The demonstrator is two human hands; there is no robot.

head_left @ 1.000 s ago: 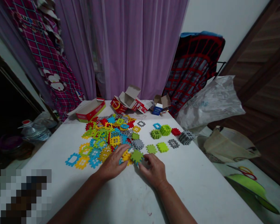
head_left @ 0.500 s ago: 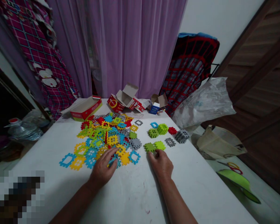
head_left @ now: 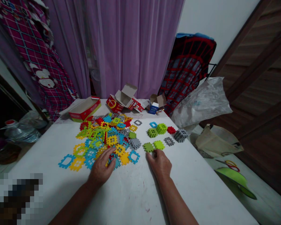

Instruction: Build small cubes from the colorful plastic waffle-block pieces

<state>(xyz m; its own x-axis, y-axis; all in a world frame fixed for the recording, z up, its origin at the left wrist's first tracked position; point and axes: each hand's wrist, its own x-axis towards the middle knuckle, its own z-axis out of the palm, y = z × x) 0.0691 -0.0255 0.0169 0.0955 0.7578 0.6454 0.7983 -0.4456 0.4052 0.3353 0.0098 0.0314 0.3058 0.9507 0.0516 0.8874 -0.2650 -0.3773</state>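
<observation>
My left hand (head_left: 103, 166) rests at the near edge of a pile of plastic interlocking tiles (head_left: 99, 141), palm down with fingers apart. Under and around its fingertips are yellow and blue tiles, partly covered by the hand. My right hand (head_left: 161, 164) lies on the table, thumb and forefinger apart and nothing visible between them. Just beyond those fingertips sit a dark green tile (head_left: 148, 147) and a bright green tile (head_left: 159, 145), side by side and flat. The other fingers of my right hand are curled and partly hidden.
Behind the green pair stand a dark green stack (head_left: 152, 132), a bright green block (head_left: 162, 128) and a grey stack (head_left: 180, 135). A grey frame tile (head_left: 169, 141) and a red tile (head_left: 171, 130) lie nearby. Opened boxes (head_left: 84, 109) line the table's (head_left: 131, 200) back.
The view has shifted slightly. My right fingertips have eased back a little from the two green tiles, which now show a small gap between them. My left hand has hardly moved.
</observation>
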